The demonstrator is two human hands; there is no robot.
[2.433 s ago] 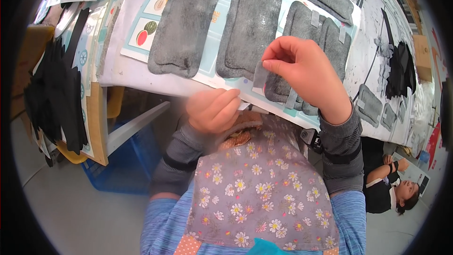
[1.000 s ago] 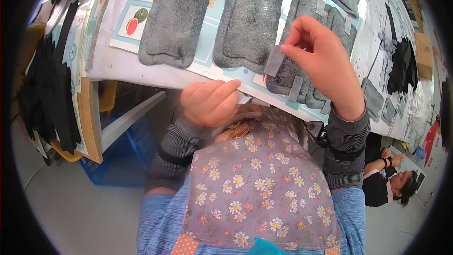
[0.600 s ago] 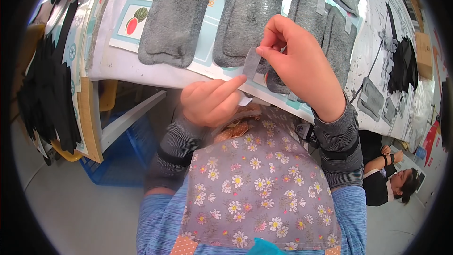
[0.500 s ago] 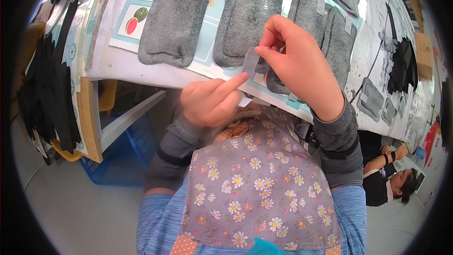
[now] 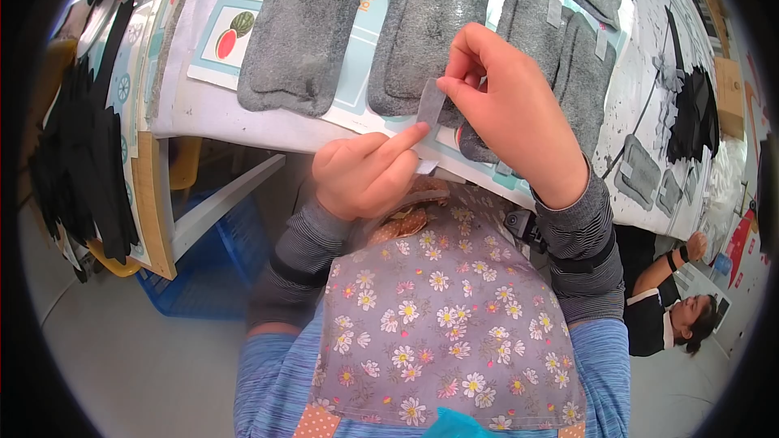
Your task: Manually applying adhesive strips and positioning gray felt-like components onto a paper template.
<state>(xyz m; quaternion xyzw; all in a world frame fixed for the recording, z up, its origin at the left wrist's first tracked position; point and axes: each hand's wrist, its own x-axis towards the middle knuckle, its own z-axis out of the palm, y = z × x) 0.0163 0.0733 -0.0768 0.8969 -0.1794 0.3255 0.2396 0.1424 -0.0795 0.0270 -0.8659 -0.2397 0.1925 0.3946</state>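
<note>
My right hand [image 5: 515, 109] is closed in a pinch on the upper end of a small, pale, translucent strip [image 5: 432, 100]. The index finger of my left hand [image 5: 363, 175] touches the strip's lower end, while its other fingers are curled. A white slip [image 5: 427, 167] sticks out from under my left hand; how it is gripped is hidden. Beneath and beyond the hands lie dark grey fleecy pads with stitched edges: a long one [image 5: 304, 32] at left, another [image 5: 430, 28] in the middle, smaller ones [image 5: 523, 32] at right. Pale tabs [image 5: 554, 11] sit on several right-hand pads.
A picture-printed sheet [image 5: 355, 93] lies under the pads on the white-covered table [image 5: 231, 126]. Small grey pads [image 5: 639, 170] and black strips [image 5: 694, 118] are at right. More black strips [image 5: 89, 162] hang at left, near a blue crate [image 5: 219, 264]. A co-worker [image 5: 657, 308] is at lower right.
My hands have hardly moved; the right one is slightly higher, with the strip still pinched. The co-worker's arm has shifted at lower right.
</note>
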